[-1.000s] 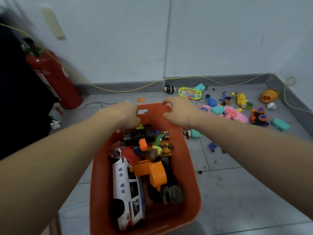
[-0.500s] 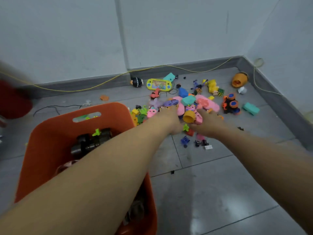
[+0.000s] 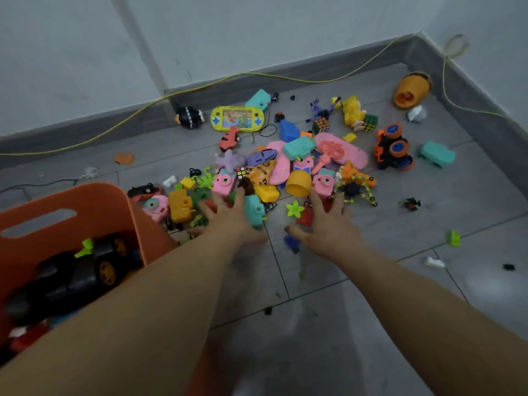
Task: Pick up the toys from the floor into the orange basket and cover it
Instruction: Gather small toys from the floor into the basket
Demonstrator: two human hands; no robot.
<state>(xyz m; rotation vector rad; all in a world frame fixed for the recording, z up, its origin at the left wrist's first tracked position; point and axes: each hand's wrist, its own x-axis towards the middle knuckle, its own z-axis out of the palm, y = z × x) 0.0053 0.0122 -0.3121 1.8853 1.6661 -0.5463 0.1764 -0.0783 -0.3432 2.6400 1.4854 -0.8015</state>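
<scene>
Grey tiled floor (image 3: 328,324) under me, littered with toys.
On it: my orange basket (image 3: 94,201) at left, a yellow handheld game (image 3: 237,119), pink boards (image 3: 343,151), a yellow cord (image 3: 200,88) along the wall.

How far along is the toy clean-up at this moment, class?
Done: some toys, including a black truck, lie in the orange basket. In hand: the left hand and right hand, both open, reach into the toy pile. Left: most toys remain on the floor; no lid is visible.
</scene>
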